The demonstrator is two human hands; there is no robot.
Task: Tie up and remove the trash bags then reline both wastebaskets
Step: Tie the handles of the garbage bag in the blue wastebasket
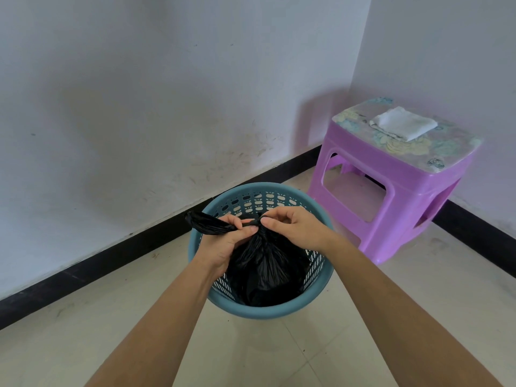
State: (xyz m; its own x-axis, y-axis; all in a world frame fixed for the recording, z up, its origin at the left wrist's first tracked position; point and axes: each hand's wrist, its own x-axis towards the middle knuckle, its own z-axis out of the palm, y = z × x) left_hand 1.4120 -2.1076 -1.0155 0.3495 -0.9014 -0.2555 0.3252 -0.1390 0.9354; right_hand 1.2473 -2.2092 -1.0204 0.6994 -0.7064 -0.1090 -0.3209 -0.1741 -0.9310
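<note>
- Looking straight down into a teal mesh wastebasket (265,312), standing on the pale tiled floor (349,331) close to the white wall (139,107) and its black skirting (83,270).
- Down inside it, a black trash bag (265,266), mouth gathered up to a tight neck, bulk of it sitting well below the rim.
- Gripping the bag's twisted tail with the left hand (223,241): fingers curled right round the plastic, tail poking out leftward over the basket's edge.
- Pinching the neck at the knot with the right hand (293,227): thumb and forefinger clamped on the black plastic, remaining fingers curled in behind.
- Both hands almost touching, knuckles facing each other, over the far half of the basket.
- Both forearms bare, reaching in from the bottom of the view.
- Just beside the basket on the right, tucked into the corner: a purple plastic stool (391,196) with a flowered top.
- Lying on that stool top, a folded white cloth (402,125).
</note>
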